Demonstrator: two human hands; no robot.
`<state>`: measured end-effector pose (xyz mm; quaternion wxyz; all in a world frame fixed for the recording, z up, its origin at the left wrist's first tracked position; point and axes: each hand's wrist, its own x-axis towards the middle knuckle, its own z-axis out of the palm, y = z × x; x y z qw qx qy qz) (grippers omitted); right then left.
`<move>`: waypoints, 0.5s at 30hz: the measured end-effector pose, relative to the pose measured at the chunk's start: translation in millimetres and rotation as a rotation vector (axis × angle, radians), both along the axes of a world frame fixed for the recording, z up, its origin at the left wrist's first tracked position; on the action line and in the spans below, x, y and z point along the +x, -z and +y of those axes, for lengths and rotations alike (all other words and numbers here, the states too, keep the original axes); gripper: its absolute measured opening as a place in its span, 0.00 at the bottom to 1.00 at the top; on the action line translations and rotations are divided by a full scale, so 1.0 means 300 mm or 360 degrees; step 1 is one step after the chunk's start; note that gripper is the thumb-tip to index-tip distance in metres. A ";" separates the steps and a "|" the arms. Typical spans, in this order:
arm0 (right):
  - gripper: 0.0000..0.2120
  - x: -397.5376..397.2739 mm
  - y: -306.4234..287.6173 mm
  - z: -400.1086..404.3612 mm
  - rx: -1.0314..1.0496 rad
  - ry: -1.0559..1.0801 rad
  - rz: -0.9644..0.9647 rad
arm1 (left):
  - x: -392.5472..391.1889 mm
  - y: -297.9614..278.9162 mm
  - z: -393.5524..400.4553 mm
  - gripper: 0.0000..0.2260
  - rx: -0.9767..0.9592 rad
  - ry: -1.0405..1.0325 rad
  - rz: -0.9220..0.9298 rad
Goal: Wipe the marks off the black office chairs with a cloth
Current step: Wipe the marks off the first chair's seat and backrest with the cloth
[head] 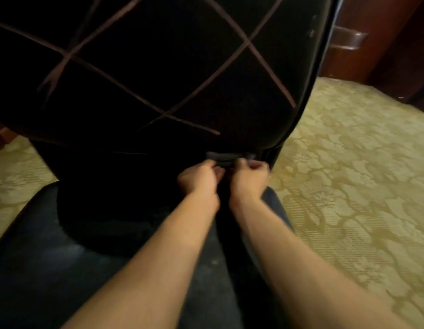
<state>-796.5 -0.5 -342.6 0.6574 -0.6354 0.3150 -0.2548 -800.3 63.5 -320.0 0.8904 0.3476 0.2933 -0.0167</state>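
A black office chair fills the view: its backrest (158,67) carries crossed brownish lines, and its dark seat (52,269) looks dusty with pale smears. Where backrest and seat meet, a small dark grey cloth (224,157) is pinched between both hands. My left hand (199,178) holds the cloth's left part with curled fingers. My right hand (250,175) grips its right part, close beside the left. The cloth is mostly hidden by the fingers and the dim light.
A yellow-green patterned carpet (348,174) spreads to the right and left of the chair. Dark wooden furniture (372,36) with a metal handle stands at the back right.
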 end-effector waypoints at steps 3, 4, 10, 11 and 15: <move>0.09 0.002 0.007 0.136 0.0110 -0.0226 -0.0001 | 0.017 0.019 0.152 0.08 0.0064 -0.0155 0.0008; 0.10 0.010 0.011 0.158 0.0149 -0.0282 0.0000 | 0.010 0.021 0.182 0.07 0.0080 -0.0173 0.0004; 0.10 0.045 0.009 0.064 0.0133 -0.0265 -0.0027 | 0.000 0.001 0.119 0.06 0.0035 0.0054 0.0044; 0.09 0.046 0.002 0.030 0.0126 -0.0233 -0.0033 | 0.003 -0.003 0.090 0.05 0.0037 0.0119 0.0048; 0.07 0.048 -0.011 -0.075 0.0153 -0.0068 -0.0093 | -0.003 -0.036 -0.013 0.06 -0.0008 0.0255 0.0055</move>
